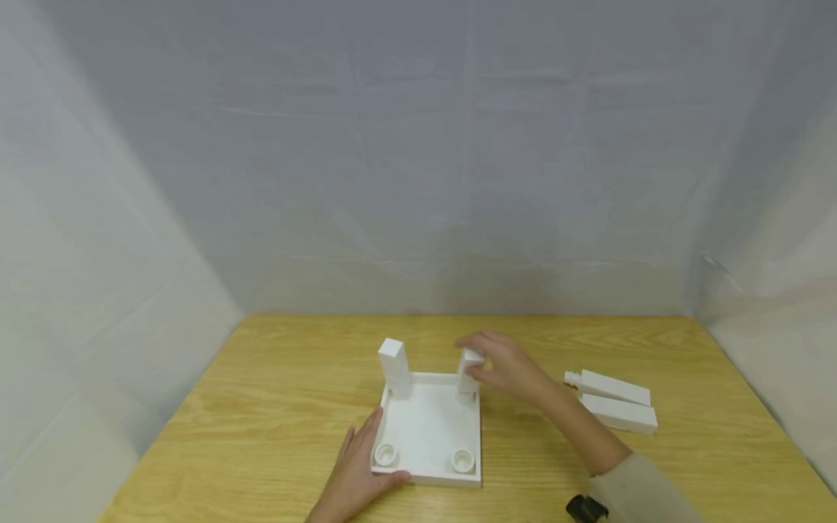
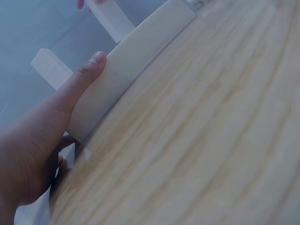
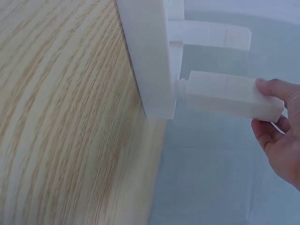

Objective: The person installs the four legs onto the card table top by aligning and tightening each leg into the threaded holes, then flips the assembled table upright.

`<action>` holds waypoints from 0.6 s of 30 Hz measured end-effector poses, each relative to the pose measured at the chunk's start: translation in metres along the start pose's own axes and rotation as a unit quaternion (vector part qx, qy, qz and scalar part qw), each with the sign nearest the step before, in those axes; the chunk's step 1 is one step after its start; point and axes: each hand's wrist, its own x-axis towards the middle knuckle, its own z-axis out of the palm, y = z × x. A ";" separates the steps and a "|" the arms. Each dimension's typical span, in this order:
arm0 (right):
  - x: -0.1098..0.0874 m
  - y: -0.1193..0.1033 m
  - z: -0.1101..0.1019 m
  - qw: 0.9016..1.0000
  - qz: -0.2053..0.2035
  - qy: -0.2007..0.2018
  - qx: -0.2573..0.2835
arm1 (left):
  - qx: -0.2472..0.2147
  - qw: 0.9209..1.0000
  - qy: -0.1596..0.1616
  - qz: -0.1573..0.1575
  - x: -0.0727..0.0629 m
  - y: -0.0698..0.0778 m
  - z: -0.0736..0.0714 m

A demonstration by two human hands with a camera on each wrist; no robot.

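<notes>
A square white tabletop (image 1: pixel 428 428) with a raised rim lies underside up, with round threaded sockets (image 1: pixel 463 460) in its two near corners. My left hand (image 1: pixel 356 465) grips its near left corner, thumb along the front side (image 2: pixel 117 75) and fingers along the left side. At the far right corner, my right hand (image 1: pixel 506 367) pinches the top end of an upright white square leg (image 3: pixel 225 93). A narrow neck shows at this leg's lower end, right at the socket. Another leg (image 1: pixel 394 367) stands upright in the far left corner.
Two more white legs (image 1: pixel 617 412) lie side by side on the wooden table (image 1: pixel 294 392) to the right, one showing a threaded end (image 1: pixel 572 378). A small black object (image 1: pixel 586 508) is near the right sleeve. Pale sheeting (image 1: pixel 418 181) surrounds the table's back and sides.
</notes>
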 end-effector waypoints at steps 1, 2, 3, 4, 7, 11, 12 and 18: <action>0.001 0.000 0.001 1.000 -0.001 0.002 0.003 | 0.000 1.000 0.000 0.000 0.000 0.000 0.000; 0.002 0.000 0.002 1.000 -0.001 0.001 0.004 | 0.000 1.000 0.001 0.000 0.000 0.000 0.000; 0.003 0.000 0.003 1.000 0.003 -0.003 0.004 | -0.001 1.000 0.001 -0.001 0.000 0.000 -0.001; 0.004 0.000 0.004 1.000 0.008 -0.008 0.003 | -0.001 1.000 0.001 0.000 0.000 0.000 -0.001; 0.006 0.000 0.005 0.999 0.031 -0.028 0.007 | 0.001 1.000 0.001 0.002 0.000 0.000 -0.001; 0.008 -0.001 0.004 0.997 0.058 -0.050 0.023 | 0.000 1.000 0.001 0.004 0.000 0.001 -0.002; 0.009 -0.001 0.004 0.996 0.062 -0.054 0.025 | -0.001 1.000 0.002 0.004 0.000 0.001 -0.002; 0.012 -0.002 0.002 0.990 0.093 -0.090 0.049 | -0.008 1.000 0.001 0.005 0.002 0.001 -0.001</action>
